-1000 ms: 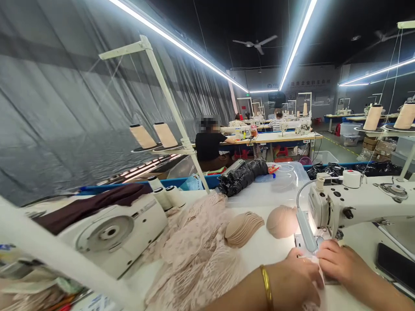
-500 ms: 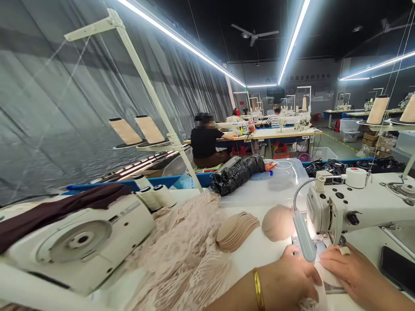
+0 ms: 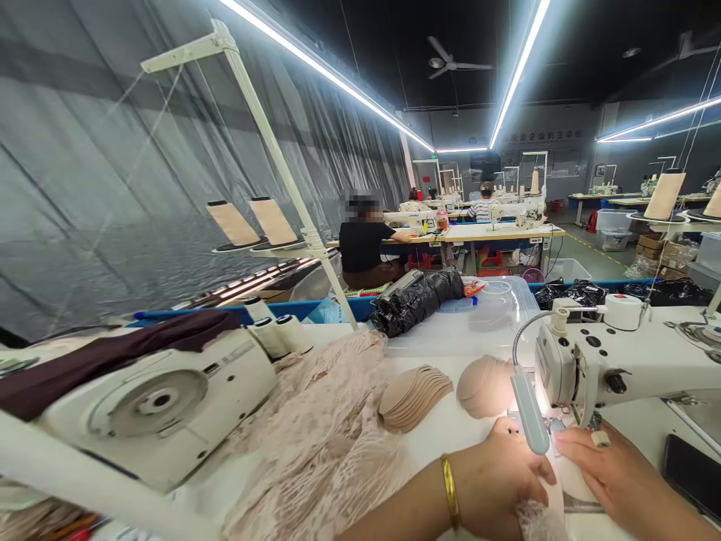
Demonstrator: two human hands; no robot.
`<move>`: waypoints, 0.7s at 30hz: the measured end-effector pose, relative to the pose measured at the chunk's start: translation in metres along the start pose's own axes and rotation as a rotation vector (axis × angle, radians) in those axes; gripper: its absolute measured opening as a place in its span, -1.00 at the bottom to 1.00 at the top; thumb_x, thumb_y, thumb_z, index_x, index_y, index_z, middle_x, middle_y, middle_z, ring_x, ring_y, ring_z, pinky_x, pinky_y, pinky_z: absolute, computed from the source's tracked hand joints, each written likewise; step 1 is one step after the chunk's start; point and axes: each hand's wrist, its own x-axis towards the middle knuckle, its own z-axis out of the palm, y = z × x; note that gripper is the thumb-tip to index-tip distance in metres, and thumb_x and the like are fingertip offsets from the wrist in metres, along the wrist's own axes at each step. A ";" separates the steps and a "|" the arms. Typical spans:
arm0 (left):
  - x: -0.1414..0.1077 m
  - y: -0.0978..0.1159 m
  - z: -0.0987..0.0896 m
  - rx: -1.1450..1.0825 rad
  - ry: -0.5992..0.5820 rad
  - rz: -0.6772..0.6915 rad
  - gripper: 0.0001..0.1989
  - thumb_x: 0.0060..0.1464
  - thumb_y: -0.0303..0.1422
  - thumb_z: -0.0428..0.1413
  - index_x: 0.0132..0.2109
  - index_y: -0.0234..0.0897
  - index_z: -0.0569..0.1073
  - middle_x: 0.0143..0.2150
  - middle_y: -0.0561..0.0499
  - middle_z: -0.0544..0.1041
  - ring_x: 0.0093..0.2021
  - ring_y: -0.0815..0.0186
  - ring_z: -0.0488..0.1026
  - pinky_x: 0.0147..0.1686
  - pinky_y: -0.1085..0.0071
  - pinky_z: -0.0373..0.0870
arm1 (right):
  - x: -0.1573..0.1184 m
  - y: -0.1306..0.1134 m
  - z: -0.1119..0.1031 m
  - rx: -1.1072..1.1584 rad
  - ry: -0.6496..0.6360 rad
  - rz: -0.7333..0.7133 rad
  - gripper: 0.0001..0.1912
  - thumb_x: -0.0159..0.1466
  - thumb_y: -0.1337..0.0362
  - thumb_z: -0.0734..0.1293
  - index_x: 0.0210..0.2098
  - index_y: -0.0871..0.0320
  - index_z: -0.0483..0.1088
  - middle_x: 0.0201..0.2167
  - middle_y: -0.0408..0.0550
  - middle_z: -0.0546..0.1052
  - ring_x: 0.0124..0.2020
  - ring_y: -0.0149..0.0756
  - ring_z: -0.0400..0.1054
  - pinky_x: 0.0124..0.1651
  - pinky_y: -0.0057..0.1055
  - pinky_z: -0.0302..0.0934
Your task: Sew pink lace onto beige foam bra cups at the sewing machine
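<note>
Pale cloth (image 3: 570, 477) lay between the two hands, below the head of the white sewing machine (image 3: 566, 368), with a lacy end bunched under the left palm. By the look of it, this piece was partway through being sewn: it was at the needle area, and neither hand had let it go. How much of the seam was done could not be told, since fingers and lamp (image 3: 529, 413) covered the stitching spot.

The left hand (image 3: 504, 473) came in at a slant, wrist bent, thumb side towards the machine, its outer fingers curled round the lacy end. The right hand (image 3: 611, 469) lay flatter, fingers together and stretched across the cloth, pressing rather than gripping.

Just beyond the left hand lay a single beige pad (image 3: 484, 387), then a fanned stack of pads (image 3: 414, 398), neither in hand; these, with the big heap of lace (image 3: 327, 421) left of the stack, were probably work left to do. Near the right forearm lay a dark phone (image 3: 692, 473). Farther off, a person in a black top (image 3: 363, 248) sat at another table.
</note>
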 end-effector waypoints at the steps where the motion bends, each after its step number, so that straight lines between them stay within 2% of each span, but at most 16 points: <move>1: 0.000 0.000 0.000 0.005 -0.005 -0.006 -0.83 0.12 -0.29 0.27 -0.38 -0.26 0.53 0.16 0.00 0.64 0.09 0.01 0.59 0.21 -0.04 0.14 | 0.000 0.001 0.000 -0.010 -0.023 -0.018 -0.54 0.35 0.46 0.25 0.06 -0.12 0.61 -0.11 -0.06 0.71 -0.10 -0.13 0.60 -0.05 -0.29 0.52; 5: 0.000 -0.001 0.002 0.014 0.002 0.009 -0.82 0.12 -0.27 0.27 -0.39 -0.27 0.55 0.16 0.01 0.64 0.09 0.00 0.59 0.22 -0.06 0.16 | -0.003 0.007 0.004 -0.026 -0.075 -0.031 -0.51 0.36 0.45 0.26 0.14 -0.12 0.58 -0.06 -0.04 0.71 -0.10 -0.11 0.63 -0.06 -0.27 0.54; 12: 0.002 -0.008 0.003 0.073 0.070 0.055 -0.80 0.13 -0.29 0.26 -0.40 -0.27 0.51 0.12 0.01 0.65 0.10 0.04 0.56 0.14 0.02 0.23 | -0.006 0.010 0.006 -0.076 -0.064 -0.062 -0.42 0.32 0.50 0.22 0.20 -0.12 0.53 0.02 -0.01 0.70 -0.04 -0.08 0.64 -0.12 -0.25 0.59; 16: 0.004 -0.011 0.001 0.122 0.084 0.030 -0.77 0.15 -0.31 0.27 -0.43 -0.27 0.47 0.09 0.01 0.66 0.05 0.10 0.57 0.10 0.13 0.27 | -0.002 0.003 -0.001 -0.106 -0.005 -0.118 -0.47 0.36 0.50 0.17 0.17 -0.02 0.53 -0.01 0.03 0.71 -0.11 -0.09 0.65 -0.23 -0.27 0.58; 21: 0.004 -0.011 -0.002 0.286 0.081 0.014 -0.74 0.19 -0.27 0.29 -0.42 -0.24 0.45 -0.10 0.01 0.68 -0.06 0.15 0.57 0.01 0.21 0.27 | 0.009 -0.008 -0.018 -0.041 0.069 -0.248 -0.57 0.34 0.51 0.22 0.07 0.04 0.51 -0.07 -0.07 0.73 -0.15 -0.14 0.62 -0.09 -0.27 0.56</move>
